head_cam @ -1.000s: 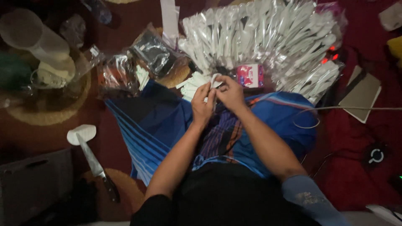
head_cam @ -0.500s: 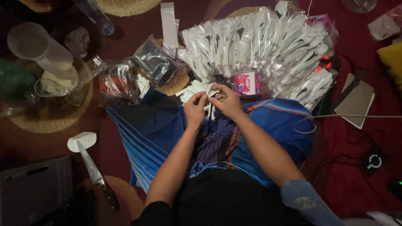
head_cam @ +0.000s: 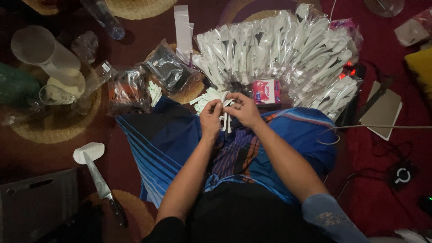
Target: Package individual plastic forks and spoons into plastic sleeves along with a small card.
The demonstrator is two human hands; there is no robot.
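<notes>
My left hand (head_cam: 211, 118) and my right hand (head_cam: 245, 110) meet over my lap, both pinching the same small bundle of white plastic cutlery (head_cam: 225, 111) that stands upright between the fingers. Just beyond the hands lies a small heap of loose white pieces (head_cam: 203, 100). A wide fan of clear-wrapped white cutlery packs (head_cam: 279, 54) spreads across the floor behind them. A small pink and white packet (head_cam: 266, 91) sits at the near edge of that fan, beside my right hand. My legs are covered by a blue striped cloth (head_cam: 171, 139).
A knife (head_cam: 104, 189) lies at the left with a white piece (head_cam: 88, 152) at its tip. Clear bags (head_cam: 128, 87) with dark contents, a clear strip of bags (head_cam: 183, 31), a white cup (head_cam: 42, 51) and a bottle (head_cam: 105, 20) stand at the upper left. A notebook (head_cam: 382, 112), cables and a charger (head_cam: 402, 175) lie at the right.
The view has shifted slightly, so everything sits a little lower in the frame. Both hands stay together on the white cutlery, fingers working it with small movements.
</notes>
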